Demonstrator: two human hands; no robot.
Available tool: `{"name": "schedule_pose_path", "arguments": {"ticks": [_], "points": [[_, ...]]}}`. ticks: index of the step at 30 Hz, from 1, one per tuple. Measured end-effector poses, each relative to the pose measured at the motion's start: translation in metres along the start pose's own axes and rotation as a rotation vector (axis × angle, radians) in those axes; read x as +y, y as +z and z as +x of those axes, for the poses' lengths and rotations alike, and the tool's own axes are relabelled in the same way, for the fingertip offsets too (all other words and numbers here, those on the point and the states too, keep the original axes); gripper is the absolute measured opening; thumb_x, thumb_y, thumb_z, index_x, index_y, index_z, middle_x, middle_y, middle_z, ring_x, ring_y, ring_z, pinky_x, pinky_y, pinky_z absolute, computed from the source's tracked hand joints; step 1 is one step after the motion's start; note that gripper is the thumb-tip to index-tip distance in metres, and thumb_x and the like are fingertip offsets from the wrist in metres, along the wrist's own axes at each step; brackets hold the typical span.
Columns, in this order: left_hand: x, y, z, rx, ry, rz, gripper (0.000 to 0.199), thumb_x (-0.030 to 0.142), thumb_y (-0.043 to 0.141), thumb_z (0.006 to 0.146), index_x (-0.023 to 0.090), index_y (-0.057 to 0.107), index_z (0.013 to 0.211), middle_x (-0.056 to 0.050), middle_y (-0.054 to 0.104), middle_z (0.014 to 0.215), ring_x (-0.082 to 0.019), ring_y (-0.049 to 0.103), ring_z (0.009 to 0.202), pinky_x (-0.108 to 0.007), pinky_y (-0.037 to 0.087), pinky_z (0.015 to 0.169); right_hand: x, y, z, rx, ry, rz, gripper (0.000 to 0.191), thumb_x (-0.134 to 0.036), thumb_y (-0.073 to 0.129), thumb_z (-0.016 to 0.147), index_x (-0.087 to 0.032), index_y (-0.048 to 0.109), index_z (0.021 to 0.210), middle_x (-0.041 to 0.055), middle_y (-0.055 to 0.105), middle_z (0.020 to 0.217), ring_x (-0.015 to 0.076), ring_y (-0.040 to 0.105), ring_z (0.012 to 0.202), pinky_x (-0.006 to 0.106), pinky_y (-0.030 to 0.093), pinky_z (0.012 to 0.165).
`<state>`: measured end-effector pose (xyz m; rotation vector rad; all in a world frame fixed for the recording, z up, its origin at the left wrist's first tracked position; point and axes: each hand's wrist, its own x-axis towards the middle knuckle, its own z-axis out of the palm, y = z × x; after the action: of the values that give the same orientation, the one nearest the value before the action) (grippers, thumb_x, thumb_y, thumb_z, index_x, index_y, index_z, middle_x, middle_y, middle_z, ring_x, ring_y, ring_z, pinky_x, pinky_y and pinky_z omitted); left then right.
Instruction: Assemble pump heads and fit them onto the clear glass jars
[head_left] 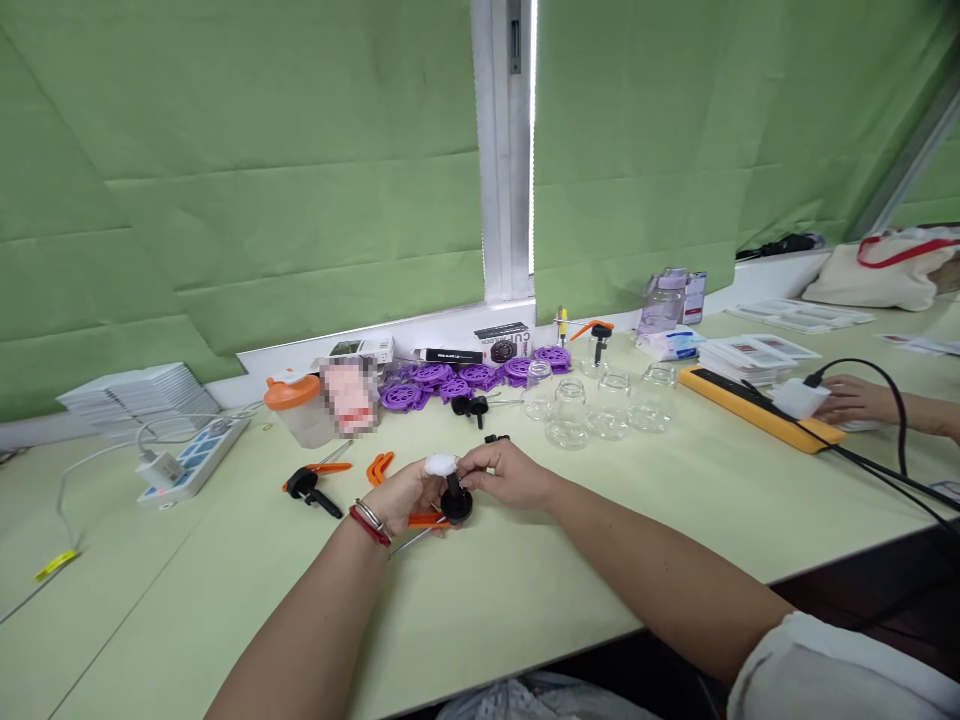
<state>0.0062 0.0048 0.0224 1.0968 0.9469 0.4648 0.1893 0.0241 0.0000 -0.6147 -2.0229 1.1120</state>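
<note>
My left hand (411, 492), with a white wrap on one finger, is closed around a black part (456, 502) that has a round base and an upright stem. An orange handle and a thin metal rod stick out below that hand. On the right side of the stem, my right hand (501, 474) pinches at the part with its fingertips. Left of my hands lies a similar black part with an orange handle (313, 492). Curved orange pieces (380, 468) rest just above my left wrist, and small black parts (471, 408) lie behind my hands.
Purple pieces (454, 385) and clear glass jars (570, 415) line the back. An orange-lidded cup (296, 405) and white power strip (196, 462) stand left. At right are a yellow power strip (757, 408) and another person's hand (859, 400).
</note>
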Motion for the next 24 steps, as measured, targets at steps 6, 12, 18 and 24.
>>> {"name": "schedule_pose_path", "arguments": {"ticks": [6,12,18,24], "points": [[-0.0023,-0.0018,0.0013,0.001,0.01,0.008,0.042,0.057,0.05,0.075,0.017,0.056,0.089,-0.004,0.058,0.062,-0.02,0.057,0.054,-0.027,0.039,0.043,0.0015,0.0021,0.0002,0.029,0.024,0.047,0.009,-0.023,0.065,0.072,-0.014,0.066,0.074,0.0009,0.063,0.069,0.0122,0.056,0.065,0.025,0.045,0.066],[-0.002,-0.0024,0.0019,0.008,-0.003,0.016,0.043,0.057,0.047,0.076,0.018,0.057,0.091,-0.005,0.061,0.065,-0.02,0.058,0.055,-0.027,0.039,0.044,0.0017,0.0032,0.0001,0.051,0.053,0.068,0.014,-0.026,0.069,0.069,-0.014,0.065,0.074,0.0002,0.062,0.067,0.0115,0.055,0.062,0.025,0.045,0.063],[0.0006,0.0007,-0.0001,0.007,0.001,0.012,0.045,0.057,0.051,0.073,0.018,0.056,0.095,-0.004,0.061,0.063,-0.02,0.059,0.054,-0.026,0.038,0.043,0.0028,0.0022,-0.0009,0.043,-0.012,0.02,0.015,-0.028,0.067,0.072,-0.015,0.069,0.079,0.0014,0.065,0.073,0.013,0.058,0.067,0.025,0.046,0.066],[0.0013,0.0022,-0.0007,0.004,0.007,-0.007,0.043,0.055,0.053,0.074,0.02,0.055,0.098,-0.004,0.062,0.062,-0.022,0.06,0.055,-0.025,0.038,0.043,-0.0002,0.003,-0.0011,0.066,-0.013,0.0,0.009,-0.023,0.066,0.072,-0.016,0.069,0.075,0.0017,0.066,0.073,0.013,0.059,0.066,0.025,0.046,0.066]]}}
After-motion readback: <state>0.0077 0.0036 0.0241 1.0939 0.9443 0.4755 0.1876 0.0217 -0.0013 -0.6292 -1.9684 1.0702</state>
